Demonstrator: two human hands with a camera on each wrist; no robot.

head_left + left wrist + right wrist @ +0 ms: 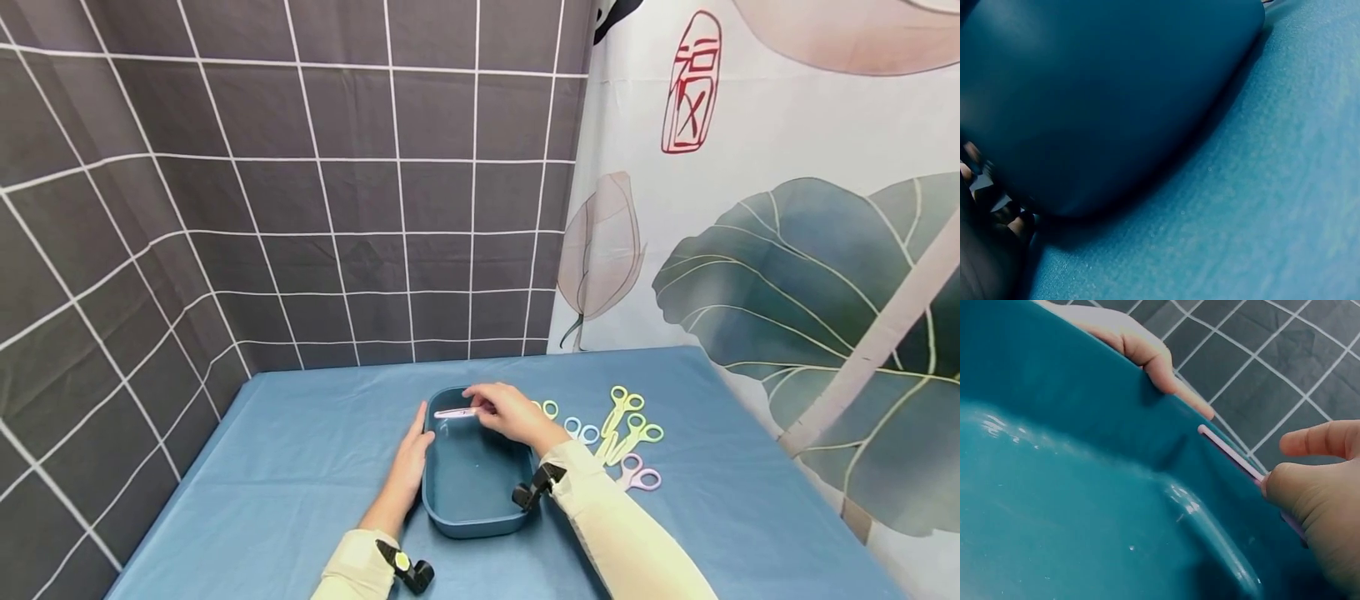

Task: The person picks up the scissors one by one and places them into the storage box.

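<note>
A deep blue plastic tub [480, 475] stands on the table. My left hand [408, 462] holds its left wall, the thumb hooked over the rim and the fingers lying along the outside. Over the far end of the tub, my right hand [513, 414] pinches a pair of pink scissors [453, 412], the slim blade end pointing left. In the right wrist view these scissors [1232, 452] slant close to the inner wall, with the handles mostly hidden by the hand. Only part of the left hand [997, 244] shows in the dark left wrist view, beside the tub [1097, 94].
Right of the tub lie several scissors: yellow-green ones [636, 433], a light blue pair [582, 431] and a pink-purple pair [637, 475]. Another yellow-green pair [550, 409] is partly hidden behind the right hand. A blue cloth [300, 467] covers the table; a dark gridded curtain [352, 208] hangs behind.
</note>
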